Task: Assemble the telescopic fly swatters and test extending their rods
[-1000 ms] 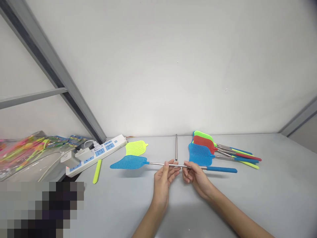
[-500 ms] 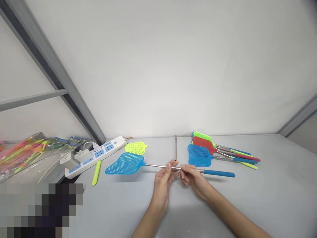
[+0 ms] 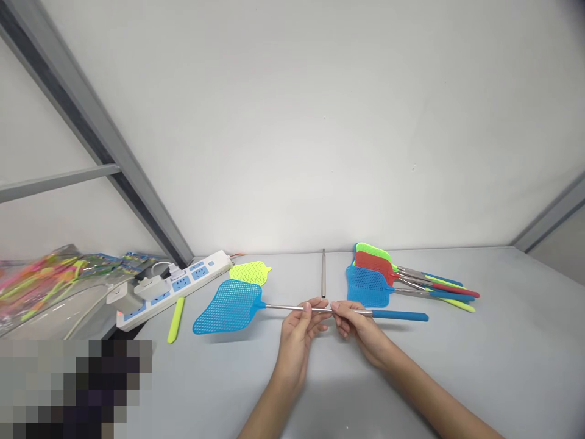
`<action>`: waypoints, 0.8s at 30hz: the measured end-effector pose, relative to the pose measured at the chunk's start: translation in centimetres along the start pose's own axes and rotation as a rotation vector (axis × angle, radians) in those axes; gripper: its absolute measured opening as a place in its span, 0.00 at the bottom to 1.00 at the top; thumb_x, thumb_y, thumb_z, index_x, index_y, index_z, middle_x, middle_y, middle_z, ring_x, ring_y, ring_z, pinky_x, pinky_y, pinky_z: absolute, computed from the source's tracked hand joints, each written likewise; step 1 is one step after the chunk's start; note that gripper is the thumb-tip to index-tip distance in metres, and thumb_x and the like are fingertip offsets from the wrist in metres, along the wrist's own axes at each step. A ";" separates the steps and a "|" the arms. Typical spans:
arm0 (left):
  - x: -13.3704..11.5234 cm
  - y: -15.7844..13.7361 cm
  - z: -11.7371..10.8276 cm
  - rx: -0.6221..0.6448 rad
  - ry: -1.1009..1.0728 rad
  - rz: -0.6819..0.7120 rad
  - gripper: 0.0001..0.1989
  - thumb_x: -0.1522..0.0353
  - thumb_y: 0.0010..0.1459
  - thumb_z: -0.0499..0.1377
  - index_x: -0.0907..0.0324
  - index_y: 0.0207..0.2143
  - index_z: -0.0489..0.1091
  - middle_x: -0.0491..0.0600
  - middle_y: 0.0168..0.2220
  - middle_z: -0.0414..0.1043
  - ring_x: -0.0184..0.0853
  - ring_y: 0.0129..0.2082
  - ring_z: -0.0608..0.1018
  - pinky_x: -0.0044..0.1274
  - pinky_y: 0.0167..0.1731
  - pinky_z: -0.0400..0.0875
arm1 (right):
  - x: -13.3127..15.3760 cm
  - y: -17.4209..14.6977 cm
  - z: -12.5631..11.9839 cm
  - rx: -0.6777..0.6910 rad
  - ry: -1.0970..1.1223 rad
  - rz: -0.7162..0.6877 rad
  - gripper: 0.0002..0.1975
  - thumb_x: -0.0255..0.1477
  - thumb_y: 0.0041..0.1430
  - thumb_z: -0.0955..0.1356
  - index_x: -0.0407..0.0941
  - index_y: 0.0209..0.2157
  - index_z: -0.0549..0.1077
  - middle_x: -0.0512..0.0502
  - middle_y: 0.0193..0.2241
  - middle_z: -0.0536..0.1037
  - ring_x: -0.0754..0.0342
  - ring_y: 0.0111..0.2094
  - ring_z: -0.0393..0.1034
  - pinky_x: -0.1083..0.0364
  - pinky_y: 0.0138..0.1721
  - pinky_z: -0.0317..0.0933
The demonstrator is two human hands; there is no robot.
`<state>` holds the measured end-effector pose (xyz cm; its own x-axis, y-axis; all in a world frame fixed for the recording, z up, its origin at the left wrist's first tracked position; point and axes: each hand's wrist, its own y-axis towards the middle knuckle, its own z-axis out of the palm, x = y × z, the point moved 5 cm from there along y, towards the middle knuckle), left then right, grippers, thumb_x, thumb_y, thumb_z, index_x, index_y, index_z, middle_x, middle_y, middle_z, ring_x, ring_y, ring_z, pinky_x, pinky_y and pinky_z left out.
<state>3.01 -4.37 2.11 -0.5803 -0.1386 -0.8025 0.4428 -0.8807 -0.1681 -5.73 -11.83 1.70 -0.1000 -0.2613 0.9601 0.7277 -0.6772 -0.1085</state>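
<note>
A blue fly swatter (image 3: 231, 306) with a metal rod and a blue grip is held crosswise just above the table. My left hand (image 3: 300, 329) pinches the rod between thumb and fingers, left of centre. Close beside it, my right hand (image 3: 359, 326) is closed on the thicker metal part near the blue grip. Behind my hands a loose metal tube (image 3: 323, 273) lies pointing toward the wall. A yellow swatter head (image 3: 250, 273) lies flat behind the blue one, and a separate yellow handle grip (image 3: 176, 320) rests to the left.
Several swatters in blue, red and green (image 3: 369, 286) lie stacked at the right, handles pointing right. A white power strip (image 3: 171, 292) with plugs and cables runs along the left. Beyond it are clear bags with colourful items (image 3: 59, 280). A wall (image 3: 338, 152) bounds the back of the table.
The blue swatter's head has turned about the rod, so more of its mesh faces me. Both hands keep hold of it and have shifted very slightly left.
</note>
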 end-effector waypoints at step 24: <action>-0.6 0.0 -0.3 -0.050 0.037 0.065 0.12 0.65 0.49 0.56 0.65 0.34 0.67 0.56 0.37 0.71 0.36 0.34 0.74 0.24 0.31 0.67 | -0.3 -0.2 0.5 0.060 0.128 0.044 0.19 0.39 0.52 0.60 0.41 0.17 0.67 0.53 0.11 0.59 0.61 0.15 0.51 0.59 0.20 0.45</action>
<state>3.55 -4.17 2.45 -0.5241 -0.1771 -0.8330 0.5129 -0.8465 -0.1427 -5.50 -11.32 1.54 -0.1502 -0.3776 0.9137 0.7720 -0.6222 -0.1303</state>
